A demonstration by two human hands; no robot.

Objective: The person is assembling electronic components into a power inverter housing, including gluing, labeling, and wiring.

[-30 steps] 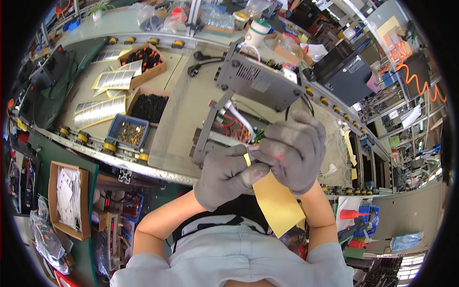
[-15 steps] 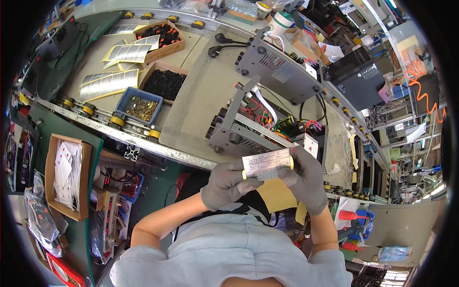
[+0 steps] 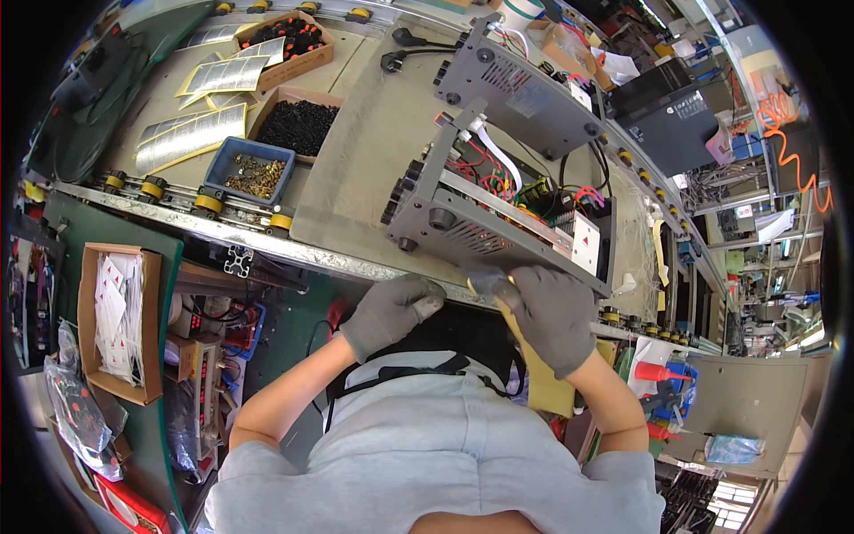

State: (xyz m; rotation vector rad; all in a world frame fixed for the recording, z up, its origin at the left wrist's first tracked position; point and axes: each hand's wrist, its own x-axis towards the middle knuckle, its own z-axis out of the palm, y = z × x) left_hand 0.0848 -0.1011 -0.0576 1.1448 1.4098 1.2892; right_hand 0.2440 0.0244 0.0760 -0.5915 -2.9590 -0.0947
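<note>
Left of the chassis point(image 3: 498, 209), a blue bin point(image 3: 251, 173) holds brass screws and a box point(image 3: 298, 125) black ones. The left hand point(image 3: 390, 311) curls loosely, holding nothing. The right hand point(image 3: 550, 313) pinches a yellow sheet point(image 3: 544, 383) at the chassis's near edge.

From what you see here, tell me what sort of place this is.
Most likely an electronics assembly line: an open grey chassis with exposed wiring on a roller-edged bench, beside a blue bin of small parts.
</note>
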